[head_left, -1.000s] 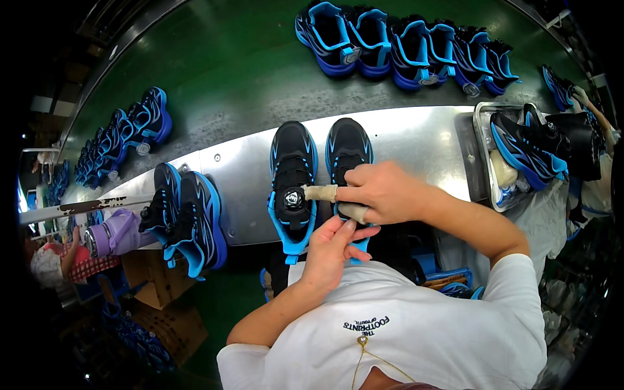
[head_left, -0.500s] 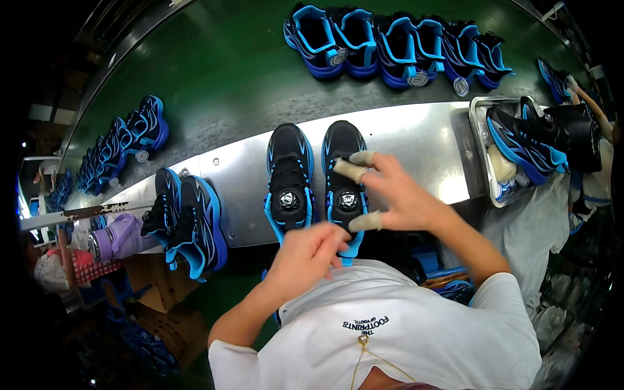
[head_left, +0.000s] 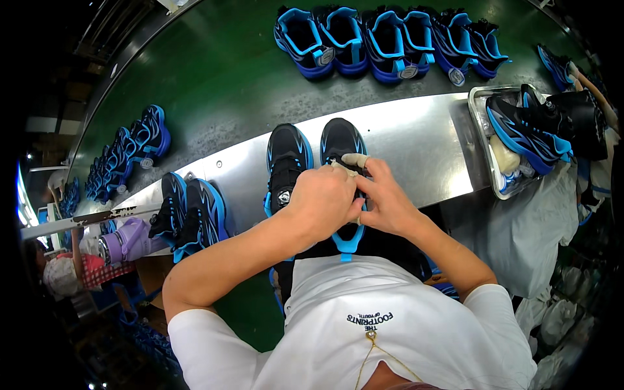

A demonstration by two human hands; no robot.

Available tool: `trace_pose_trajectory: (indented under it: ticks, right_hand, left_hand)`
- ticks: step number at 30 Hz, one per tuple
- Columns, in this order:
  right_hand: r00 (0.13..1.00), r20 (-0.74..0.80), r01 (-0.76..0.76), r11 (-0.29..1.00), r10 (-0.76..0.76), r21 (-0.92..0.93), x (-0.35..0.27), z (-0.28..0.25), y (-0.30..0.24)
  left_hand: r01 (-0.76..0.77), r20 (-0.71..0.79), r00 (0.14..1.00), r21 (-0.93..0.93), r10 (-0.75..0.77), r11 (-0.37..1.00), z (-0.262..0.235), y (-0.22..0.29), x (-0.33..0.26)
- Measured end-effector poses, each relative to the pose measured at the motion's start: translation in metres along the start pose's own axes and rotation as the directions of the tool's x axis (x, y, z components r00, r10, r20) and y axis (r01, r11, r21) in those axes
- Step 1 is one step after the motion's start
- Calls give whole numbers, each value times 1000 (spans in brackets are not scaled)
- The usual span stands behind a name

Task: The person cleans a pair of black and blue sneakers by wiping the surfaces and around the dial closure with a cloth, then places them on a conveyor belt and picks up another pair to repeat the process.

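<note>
Two black sneakers with bright blue trim stand side by side before me, toes pointing away. The left sneaker (head_left: 286, 143) shows a round lace dial (head_left: 283, 197) on its tongue. Over the upper of the right sneaker (head_left: 342, 138), both my hands meet. My left hand (head_left: 323, 201) is curled, back upward, its fingertips hidden at the dial area. Closing in from the other side, my right hand (head_left: 389, 203) has bent fingers against the same spot, beige finger cots on some of them. The dial under my hands is covered. Only the blue heel collar (head_left: 349, 242) shows below them.
Beneath the sneakers runs a shiny metal ledge (head_left: 416, 146) beside a green surface (head_left: 221, 65). Another pair (head_left: 201, 218) sits at left near a purple bottle (head_left: 130, 240). Several tagged sneakers (head_left: 387, 45) line the far side. A metal tray (head_left: 481, 123) holds sneakers at right.
My left hand has moved up and right from the sneaker's heel onto its tongue. My right hand has drawn its spread fingers in, meeting the left there.
</note>
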State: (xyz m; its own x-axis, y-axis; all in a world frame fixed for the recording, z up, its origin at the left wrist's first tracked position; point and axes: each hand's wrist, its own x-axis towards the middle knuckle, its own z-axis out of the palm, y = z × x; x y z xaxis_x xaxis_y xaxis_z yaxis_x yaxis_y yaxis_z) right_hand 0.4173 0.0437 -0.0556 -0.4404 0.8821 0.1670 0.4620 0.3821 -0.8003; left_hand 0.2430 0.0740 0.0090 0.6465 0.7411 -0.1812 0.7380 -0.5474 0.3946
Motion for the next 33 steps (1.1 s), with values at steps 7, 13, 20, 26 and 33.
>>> trace_pose_trajectory:
  ticks: [7, 13, 20, 26, 33]
  right_hand:
    - [979, 198, -84, 971, 40, 223, 17, -37, -8]
    - [998, 51, -31, 997, 35, -75, 14, -16, -44]
    - [987, -32, -158, 981, 155, -115, 9, -3, -49]
    - [981, 37, -190, 982, 190, -4, 35, -30, -60]
    - [992, 104, -50, 976, 74, -211, 99, 7, -26]
  left_hand:
    - [-21, -347, 933, -312, -94, 950, 1, -13, -50]
    - [89, -488, 775, -545, -401, 834, -3, -27, -85]
    - [103, -425, 779, -638, -461, 763, 11, -48, -89]
    - [42, -346, 893, -571, -287, 820, 14, -62, -84]
    - [71, -305, 887, -653, -348, 754, 9, -62, -87]
